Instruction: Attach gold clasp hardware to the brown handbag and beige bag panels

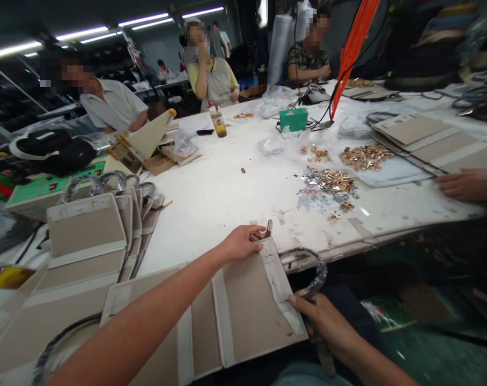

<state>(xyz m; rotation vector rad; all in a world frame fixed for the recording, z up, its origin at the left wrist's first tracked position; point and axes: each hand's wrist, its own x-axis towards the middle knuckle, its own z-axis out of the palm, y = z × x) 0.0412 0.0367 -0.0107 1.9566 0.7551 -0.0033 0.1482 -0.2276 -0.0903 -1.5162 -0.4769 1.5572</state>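
A flat, unassembled beige handbag body (247,311) with pale strips across it lies at the table's front edge, slanting toward me. My left hand (245,242) is closed on its far corner, fingers over the edge beside a small upright tab with a metallic look (269,228). At the near right edge, my right hand (322,316) is closed with the thumb on top of the panel. A dark plastic-wrapped handle (318,273) loops out between the two hands. The fingers under the panel are hidden.
Similar bag bodies are stacked at left (86,225). Gold hardware (332,182) lies in heaps at right, near a green box (293,119) and orange cables (350,53). A bottle (218,123) stands farther back. A co-worker's hand (469,184) rests by more panels; several people sit beyond.
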